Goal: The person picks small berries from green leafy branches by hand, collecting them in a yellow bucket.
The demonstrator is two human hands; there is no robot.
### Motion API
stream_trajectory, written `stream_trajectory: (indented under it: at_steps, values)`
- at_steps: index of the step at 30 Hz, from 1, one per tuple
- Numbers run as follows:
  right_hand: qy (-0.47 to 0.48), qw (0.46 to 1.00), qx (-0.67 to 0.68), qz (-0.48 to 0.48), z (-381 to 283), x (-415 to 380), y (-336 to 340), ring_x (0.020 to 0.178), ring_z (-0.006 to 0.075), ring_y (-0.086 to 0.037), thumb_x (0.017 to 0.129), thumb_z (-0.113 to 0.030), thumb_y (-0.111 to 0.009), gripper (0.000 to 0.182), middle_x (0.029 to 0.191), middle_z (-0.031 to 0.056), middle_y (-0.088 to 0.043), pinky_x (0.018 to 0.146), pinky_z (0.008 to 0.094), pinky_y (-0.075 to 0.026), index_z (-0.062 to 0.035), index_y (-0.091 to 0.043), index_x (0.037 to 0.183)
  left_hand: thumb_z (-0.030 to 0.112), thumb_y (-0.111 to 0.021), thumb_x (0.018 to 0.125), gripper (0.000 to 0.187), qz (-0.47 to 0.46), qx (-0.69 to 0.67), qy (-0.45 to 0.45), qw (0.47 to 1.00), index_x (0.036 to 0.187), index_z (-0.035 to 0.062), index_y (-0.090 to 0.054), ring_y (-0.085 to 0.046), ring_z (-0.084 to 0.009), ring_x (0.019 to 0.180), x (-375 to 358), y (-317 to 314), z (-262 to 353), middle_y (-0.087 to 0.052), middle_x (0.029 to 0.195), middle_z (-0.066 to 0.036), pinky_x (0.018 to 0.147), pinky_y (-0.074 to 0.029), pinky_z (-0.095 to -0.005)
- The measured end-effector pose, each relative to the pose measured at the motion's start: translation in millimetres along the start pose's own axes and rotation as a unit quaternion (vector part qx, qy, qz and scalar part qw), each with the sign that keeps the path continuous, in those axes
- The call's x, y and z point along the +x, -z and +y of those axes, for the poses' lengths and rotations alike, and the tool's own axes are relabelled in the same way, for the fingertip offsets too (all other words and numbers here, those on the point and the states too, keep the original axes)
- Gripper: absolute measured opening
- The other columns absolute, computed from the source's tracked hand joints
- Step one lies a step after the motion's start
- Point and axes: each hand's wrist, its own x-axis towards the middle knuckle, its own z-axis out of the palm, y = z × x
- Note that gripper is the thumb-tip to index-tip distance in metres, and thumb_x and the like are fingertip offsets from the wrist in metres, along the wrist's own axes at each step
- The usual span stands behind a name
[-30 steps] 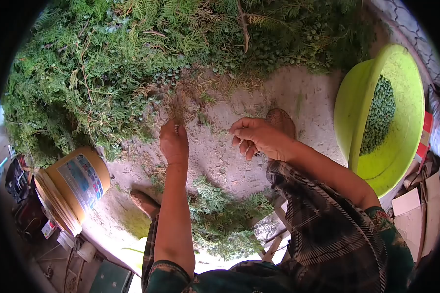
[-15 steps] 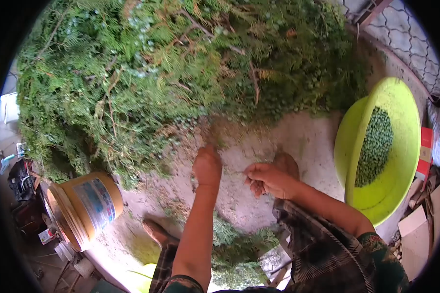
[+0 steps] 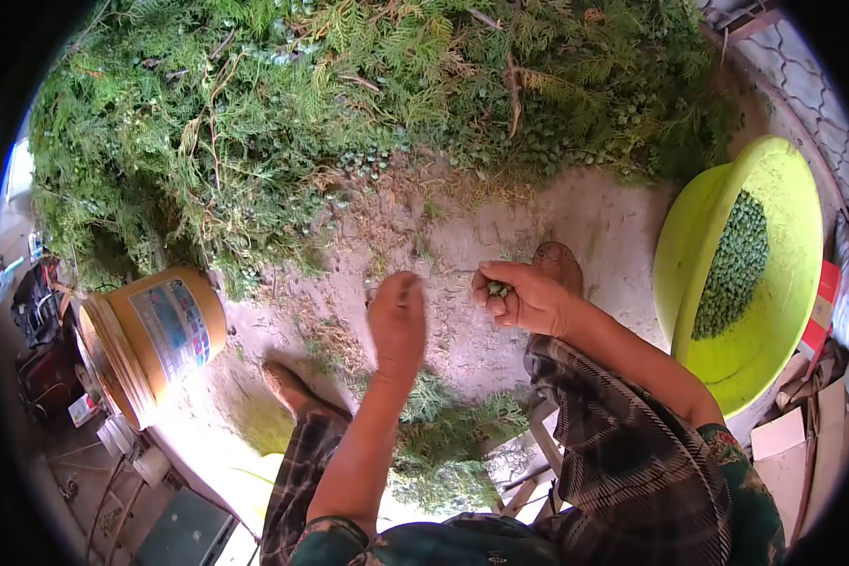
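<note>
Small green seed cones [image 3: 498, 289] show between the curled fingers of my right hand [image 3: 535, 300], which is closed round them. To its left, my left hand [image 3: 398, 323] is closed too and a little blurred; whatever its fingers may hold is hidden. Both hands are over the bare floor [image 3: 462, 358], in front of a large heap of cut evergreen branches [image 3: 349, 123] with scale-like leaves and cones. At the right, a yellow-green basin [image 3: 795, 255] stands tilted, with many similar green cones [image 3: 734, 269] inside it.
An orange-yellow bucket [image 3: 174, 330] lies on its side at the left. Smaller cut sprigs [image 3: 462, 429] are on the floor between my legs. Cardboard [image 3: 788, 457] and a red box [image 3: 824, 307] are beside the basin. Wire mesh [image 3: 797, 85] borders the upper right.
My left hand has drawn back from the heap's edge. My right hand has turned, so the cones in it now show. The view has shifted slightly, putting the heap higher in the frame.
</note>
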Motion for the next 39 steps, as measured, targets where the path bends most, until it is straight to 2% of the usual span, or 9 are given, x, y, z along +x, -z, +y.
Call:
stream_trajectory:
  at_steps: [6,14,17,19,24,29,32,35,39]
  values:
    - [0.002,0.999,-0.040,0.000,4,2,2,0.053,0.0111,-0.050,0.095,-0.025,-0.044,0.024,0.075,0.0056,-0.055,0.042,0.0260,-0.041,-0.0039,-0.052,0.089,0.008,-0.059,0.080,0.012,0.057,0.245,0.032,0.967,0.091,0.0046,-0.061,-0.060,-0.0338,0.074,15,20,-87,-0.062,0.086,-0.017,0.065,-0.049,-0.0399]
    - [0.014,0.995,-0.103,0.007,4,1,1,0.067,0.0139,-0.057,0.094,-0.026,-0.046,0.024,0.086,0.0065,-0.058,0.055,0.0314,-0.050,-0.0033,-0.053,0.096,0.010,-0.060,0.077,0.010,0.001,0.238,0.082,0.968,0.085,0.0040,-0.062,-0.062,-0.0343,0.069,33,30,-75,-0.064,0.079,-0.016,0.062,-0.048,-0.0411]
    - [0.014,0.994,-0.101,0.047,3,-2,-15,0.078,0.0169,-0.060,0.094,-0.027,-0.046,0.026,0.093,0.0074,-0.058,0.063,0.0355,-0.054,-0.0030,-0.054,0.100,0.012,-0.060,0.079,0.012,0.025,0.156,0.086,0.984,0.088,0.0042,-0.063,-0.063,-0.0274,0.067,24,22,-41,-0.065,0.077,-0.015,0.061,-0.048,-0.0366]
    - [-0.011,0.999,-0.016,0.050,3,-3,-22,0.084,0.0192,-0.060,0.094,-0.026,-0.045,0.026,0.096,0.0084,-0.058,0.067,0.0391,-0.055,-0.0023,-0.054,0.100,0.016,-0.060,0.083,0.015,-0.206,-0.106,0.079,0.969,0.091,0.0044,-0.064,-0.063,-0.0210,0.067,16,17,-17,-0.065,0.077,-0.013,0.061,-0.049,-0.0326]
    - [-0.017,0.999,-0.023,-0.033,3,4,-5,0.082,0.0212,-0.061,0.094,-0.024,-0.045,0.025,0.094,0.0115,-0.059,0.066,0.0404,-0.056,-0.0007,-0.054,0.098,0.011,-0.058,0.085,0.018,0.088,0.186,-0.031,0.978,0.098,0.0029,-0.065,-0.062,-0.0284,0.064,93,29,-56,-0.065,0.080,-0.020,0.057,-0.049,-0.0376]
    - [-0.018,0.999,-0.037,-0.028,4,1,-7,0.077,0.0207,-0.059,0.092,-0.023,-0.047,0.023,0.089,0.0105,-0.059,0.067,0.0408,-0.054,-0.0021,-0.056,0.093,0.016,-0.064,0.079,0.025,0.159,0.289,-0.005,0.944,0.101,0.0048,-0.063,-0.062,-0.0331,0.079,130,23,-88,-0.063,0.080,-0.020,0.067,-0.048,-0.0429]
    - [-0.010,0.999,-0.031,-0.025,4,2,-5,0.075,0.0204,-0.060,0.092,-0.023,-0.047,0.022,0.089,0.0109,-0.059,0.065,0.0391,-0.054,-0.0020,-0.055,0.094,0.015,-0.063,0.077,0.023,0.096,0.224,-0.008,0.970,0.096,0.0033,-0.063,-0.062,-0.0334,0.075,128,33,-101,-0.064,0.081,-0.018,0.067,-0.049,-0.0416]
    - [-0.003,0.999,-0.030,-0.027,5,0,-5,0.073,0.0205,-0.060,0.092,-0.023,-0.047,0.022,0.088,0.0110,-0.059,0.063,0.0381,-0.055,-0.0016,-0.055,0.095,0.008,-0.060,0.075,0.017,0.143,0.170,0.034,0.974,0.090,0.0010,-0.062,-0.061,-0.0299,0.068,124,33,-125,-0.064,0.080,-0.015,0.065,-0.049,-0.0384]
    - [0.006,0.999,-0.049,-0.010,2,-3,-13,0.079,0.0202,-0.059,0.092,-0.022,-0.048,0.022,0.092,0.0111,-0.058,0.069,0.0395,-0.053,-0.0014,-0.054,0.097,0.006,-0.057,0.077,0.012,0.100,0.138,0.044,0.984,0.087,0.0004,-0.060,-0.059,-0.0212,0.061,86,39,-63,-0.063,0.076,-0.011,0.060,-0.048,-0.0311]
